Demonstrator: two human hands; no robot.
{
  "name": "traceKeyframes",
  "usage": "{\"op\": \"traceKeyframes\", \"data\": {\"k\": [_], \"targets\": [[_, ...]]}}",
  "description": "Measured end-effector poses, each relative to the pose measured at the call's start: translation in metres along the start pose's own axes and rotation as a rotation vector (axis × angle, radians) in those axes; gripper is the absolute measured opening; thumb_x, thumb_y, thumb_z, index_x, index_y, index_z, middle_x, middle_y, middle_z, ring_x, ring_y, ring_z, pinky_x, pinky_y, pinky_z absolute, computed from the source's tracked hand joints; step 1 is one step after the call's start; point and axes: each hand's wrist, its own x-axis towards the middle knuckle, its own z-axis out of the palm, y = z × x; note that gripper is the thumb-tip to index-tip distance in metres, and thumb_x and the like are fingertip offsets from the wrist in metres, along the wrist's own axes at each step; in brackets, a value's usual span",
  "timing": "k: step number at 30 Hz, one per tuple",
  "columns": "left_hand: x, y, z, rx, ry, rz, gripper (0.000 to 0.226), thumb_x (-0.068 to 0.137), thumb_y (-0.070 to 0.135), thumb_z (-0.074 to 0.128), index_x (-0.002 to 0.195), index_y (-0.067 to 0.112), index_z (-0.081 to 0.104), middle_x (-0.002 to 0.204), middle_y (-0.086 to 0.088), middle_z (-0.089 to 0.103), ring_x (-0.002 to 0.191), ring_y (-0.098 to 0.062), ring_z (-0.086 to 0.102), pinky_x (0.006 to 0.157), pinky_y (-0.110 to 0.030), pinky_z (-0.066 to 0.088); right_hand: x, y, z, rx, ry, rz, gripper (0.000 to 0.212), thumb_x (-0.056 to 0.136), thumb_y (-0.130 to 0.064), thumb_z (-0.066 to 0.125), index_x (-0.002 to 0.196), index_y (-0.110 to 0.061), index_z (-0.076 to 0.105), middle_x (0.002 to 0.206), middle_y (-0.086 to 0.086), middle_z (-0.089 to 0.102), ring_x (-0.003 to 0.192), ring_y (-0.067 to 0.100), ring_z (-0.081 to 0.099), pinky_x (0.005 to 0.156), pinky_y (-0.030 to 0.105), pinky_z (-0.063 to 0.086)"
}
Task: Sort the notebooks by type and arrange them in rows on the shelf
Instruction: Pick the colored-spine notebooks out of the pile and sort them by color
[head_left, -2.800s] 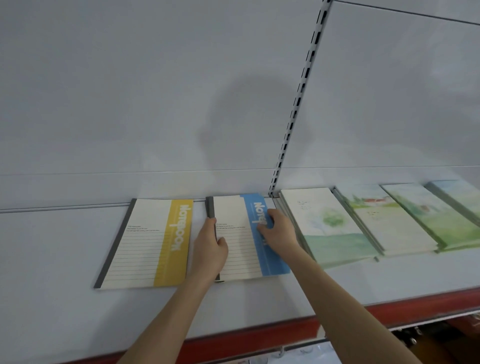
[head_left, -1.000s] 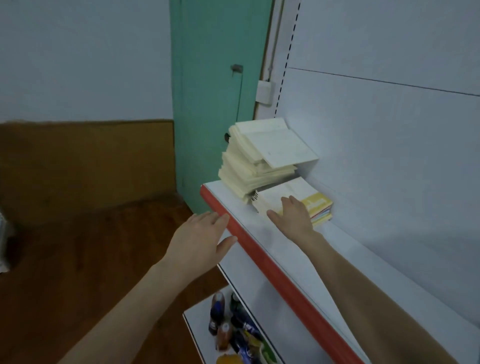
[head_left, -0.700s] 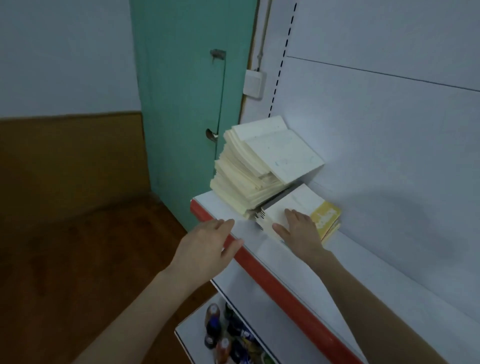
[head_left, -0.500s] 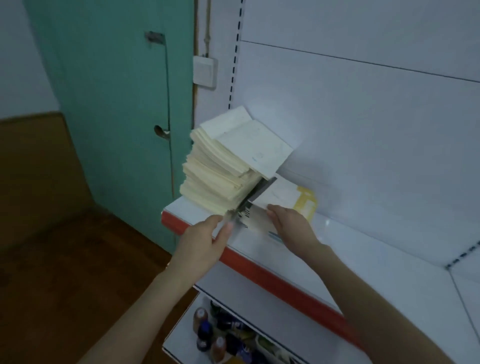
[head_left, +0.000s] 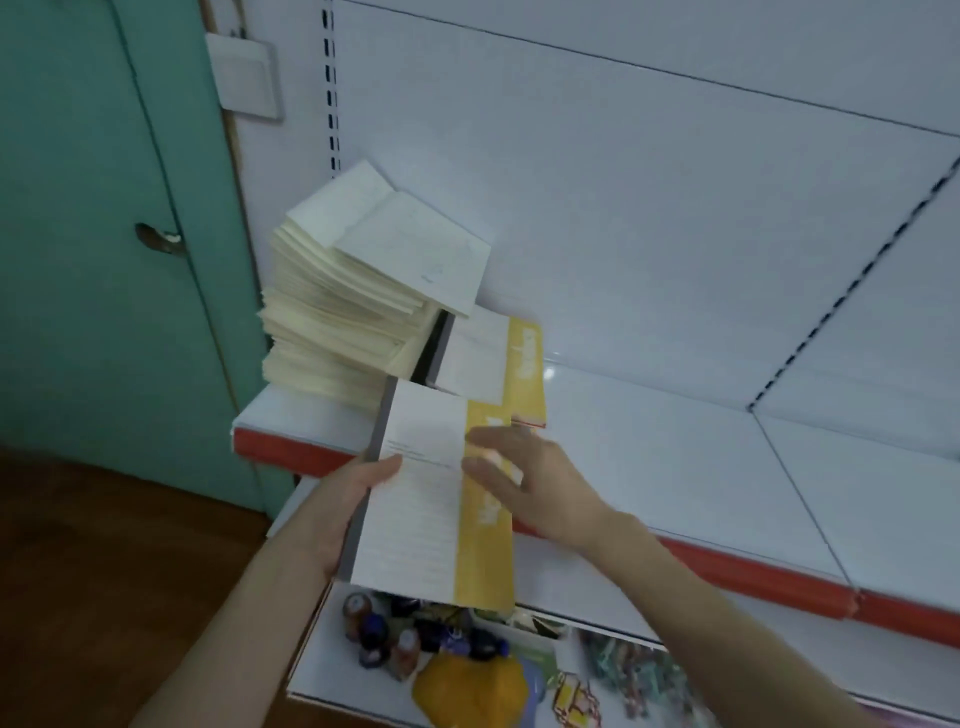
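Gripping yellow notebook (head_left: 415, 525), left hand (head_left: 340, 501) fingers; right hand (head_left: 535, 486) fingers seemingly flat atop.

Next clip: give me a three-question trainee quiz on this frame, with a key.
1. True or false: the held notebook lies flat on the shelf.
2. Which hand grips the notebook's grey spine edge? A) left hand B) right hand C) neither
3. Fill in: the stripe under the right hand's fingers is ____.
Key: 1 false, it is held up over the shelf's red front edge; 2 A; 3 yellow.
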Motion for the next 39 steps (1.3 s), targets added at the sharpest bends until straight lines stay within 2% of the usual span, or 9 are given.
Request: {"op": "traceKeyframes", "data": {"k": [6, 10, 16, 21, 24, 26, 30, 33, 39], "targets": [[-0.030, -0.012, -0.038, -0.077, 0.167, 0.052, 0.018, 0.090, 0.014, 0.053, 0.104, 0.008, 0.062, 0.079, -0.012, 0.072, 0.066, -0.026, 0.069, 0.055, -0.034, 0.056, 0.088, 0.057, 0.003, -0.284, -0.133, 0.261, 0.062, 0.096, -0.043, 0.040, 0.145, -0.009, 0.023, 0.154, 0.009, 0.019, 0.142, 0.021, 0.017, 0.113, 0.032, 0.015], [-0.040, -0.017, -0.047, -0.126, 0.228, 0.063, 0.035, 0.086, 0.019, 0.058, 0.119, 0.006, 0.057, 0.103, -0.020, 0.068, 0.085, -0.034, 0.065, 0.070, -0.040, 0.053, 0.088, 0.072, 0.021, -0.491, -0.111, 0.071, 0.056, 0.097, -0.047, 0.026, 0.126, -0.003, 0.045, 0.127, 0.017, 0.050, 0.122, 0.032, 0.043, 0.101, 0.036, 0.031], [-0.035, -0.025, -0.021, -0.154, 0.116, 0.044, 0.038, 0.091, 0.039, 0.048, 0.113, 0.011, 0.062, 0.081, -0.013, 0.073, 0.062, -0.026, 0.069, 0.046, -0.032, 0.054, 0.053, 0.035, -0.015, -0.253, 0.021, 0.090, 0.038, 0.102, -0.029, 0.025, 0.108, -0.008, 0.056, 0.092, 0.012, 0.061, 0.089, 0.031, 0.056, 0.073, 0.033, 0.037], [-0.020, -0.031, 0.001, -0.176, 0.014, 0.034, 0.060, 0.086, 0.062, 0.037, 0.104, 0.012, 0.066, 0.084, -0.016, 0.072, 0.068, -0.029, 0.068, 0.060, -0.036, 0.050, -0.032, -0.020, 0.013, -0.345, -0.051, -0.169, 0.058, 0.101, -0.036, 0.014, 0.104, -0.008, 0.064, 0.108, 0.011, 0.066, 0.103, 0.026, 0.062, 0.089, 0.033, 0.048], [-0.018, -0.031, 0.010, -0.175, -0.008, 0.007, 0.051, 0.091, 0.051, 0.039, 0.103, 0.007, 0.063, 0.078, -0.016, 0.071, 0.064, -0.029, 0.068, 0.059, -0.036, 0.054, -0.057, -0.036, 0.030, -0.321, -0.246, -0.274, 0.069, 0.099, -0.042, 0.005, 0.104, -0.010, 0.067, 0.114, 0.011, 0.066, 0.105, 0.024, 0.063, 0.090, 0.030, 0.052], [-0.022, -0.032, 0.007, -0.158, 0.067, -0.010, 0.036, 0.091, 0.033, 0.049, 0.109, 0.004, 0.061, 0.071, -0.015, 0.070, 0.059, -0.029, 0.066, 0.049, -0.033, 0.053, -0.043, -0.034, 0.021, -0.143, -0.365, -0.280, 0.058, 0.098, -0.043, 0.020, 0.120, -0.004, 0.058, 0.132, 0.015, 0.053, 0.122, 0.026, 0.050, 0.104, 0.023, 0.033], [-0.032, -0.032, -0.009, -0.152, 0.169, 0.048, 0.031, 0.088, 0.019, 0.054, 0.114, 0.004, 0.060, 0.078, -0.015, 0.071, 0.062, -0.029, 0.067, 0.045, -0.033, 0.053, 0.028, 0.019, 0.004, -0.124, -0.106, -0.058, 0.047, 0.098, -0.032, 0.041, 0.138, -0.008, 0.041, 0.146, 0.010, 0.037, 0.135, 0.023, 0.034, 0.108, 0.025, 0.023], [-0.039, -0.032, -0.013, -0.173, 0.180, 0.059, 0.021, 0.088, 0.019, 0.055, 0.103, 0.006, 0.063, 0.073, -0.012, 0.072, 0.058, -0.026, 0.068, 0.046, -0.032, 0.053, 0.074, 0.057, 0.010, -0.365, -0.169, 0.162, 0.058, 0.098, -0.039, 0.038, 0.144, -0.007, 0.024, 0.153, 0.012, 0.022, 0.141, 0.026, 0.019, 0.114, 0.037, 0.018], [-0.040, -0.032, -0.012, -0.207, 0.176, 0.052, 0.030, 0.088, 0.022, 0.054, 0.113, 0.005, 0.062, 0.077, -0.012, 0.072, 0.061, -0.027, 0.068, 0.049, -0.033, 0.055, 0.075, 0.065, 0.012, -0.435, -0.132, 0.097, 0.039, 0.102, -0.027, 0.026, 0.121, -0.004, 0.051, 0.120, 0.013, 0.056, 0.113, 0.033, 0.050, 0.091, 0.038, 0.039]]}}
